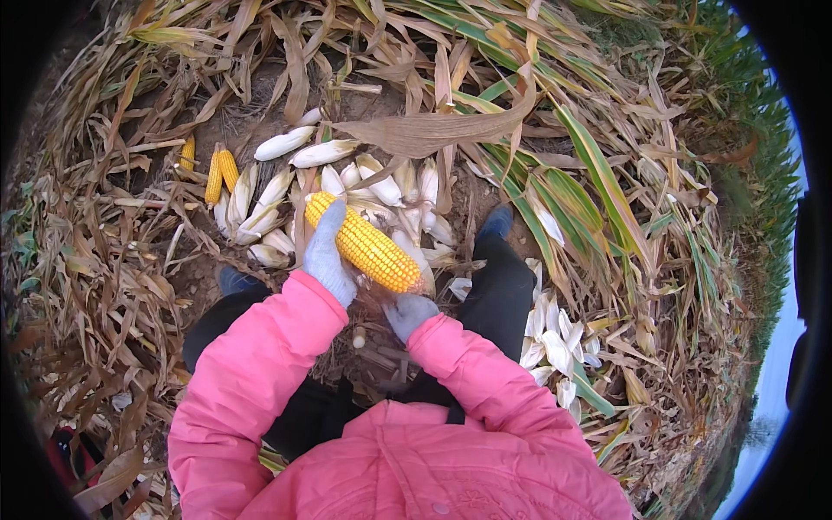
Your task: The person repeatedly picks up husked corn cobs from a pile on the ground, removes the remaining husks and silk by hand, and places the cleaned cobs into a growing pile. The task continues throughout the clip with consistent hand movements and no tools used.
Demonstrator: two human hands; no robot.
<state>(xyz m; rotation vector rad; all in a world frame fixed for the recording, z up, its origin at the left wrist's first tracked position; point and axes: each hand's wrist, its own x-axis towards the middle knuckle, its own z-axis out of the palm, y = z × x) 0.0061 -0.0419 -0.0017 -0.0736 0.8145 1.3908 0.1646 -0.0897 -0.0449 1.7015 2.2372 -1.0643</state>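
A husked ear of yellow corn [367, 244] lies slantwise in my left hand [328, 260], which wears a pale grey knit glove. My thumb rests along its upper side; the fingers are hidden beneath. My right hand [411, 315], gloved alike, is just below the ear's lower right end. Its fingers are partly hidden, and whether they grip anything is unclear. Under and beyond the ear, a pile of ears in whitish husks [380, 182] covers the ground. Several bare yellow ears [221, 170] lie to the left of that pile.
Loose whitish husks [556, 338] are heaped beside my right leg [497, 273]. Dry corn stalks and leaves [97, 279] surround me, with greener leaves [585, 188] at the upper right. A cut stalk stub [359, 337] is between my legs. A red and black item [75, 458] sits at the lower left.
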